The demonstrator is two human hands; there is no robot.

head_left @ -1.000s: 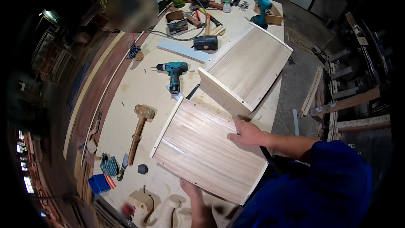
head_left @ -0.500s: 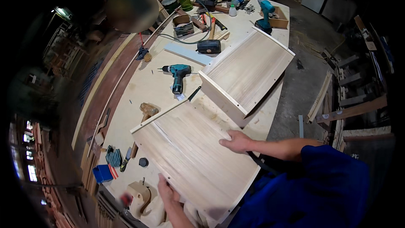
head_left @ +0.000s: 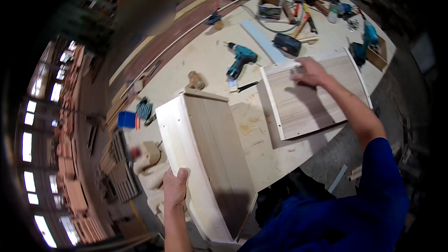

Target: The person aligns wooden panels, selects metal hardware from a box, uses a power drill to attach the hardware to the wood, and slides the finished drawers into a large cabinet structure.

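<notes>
My left hand (head_left: 176, 187) grips the near side of a pale wooden drawer-like box (head_left: 212, 140), thumb on its light side panel. The box stands tilted on edge at the near part of the workbench. My right hand (head_left: 310, 72) is at the far edge of a second wooden box (head_left: 326, 100), fingers apart and slightly bent, with nothing seen in them. Whether the fingertips touch that box I cannot tell. A teal cordless drill (head_left: 241, 59) lies beyond the two boxes, near a black-handled tool (head_left: 248, 86).
A black mallet (head_left: 287, 44), a grey strip (head_left: 262, 41) and a small open box (head_left: 270, 7) lie toward the back of the workbench (head_left: 186, 60). Another teal power tool (head_left: 370, 35) stands far right. A blue container (head_left: 126, 119) and a cord bundle (head_left: 143, 108) sit at the left.
The near box has been tipped up from lying flat, its side panel now showing. My right hand has left it and moved over to the second box. The view has turned left.
</notes>
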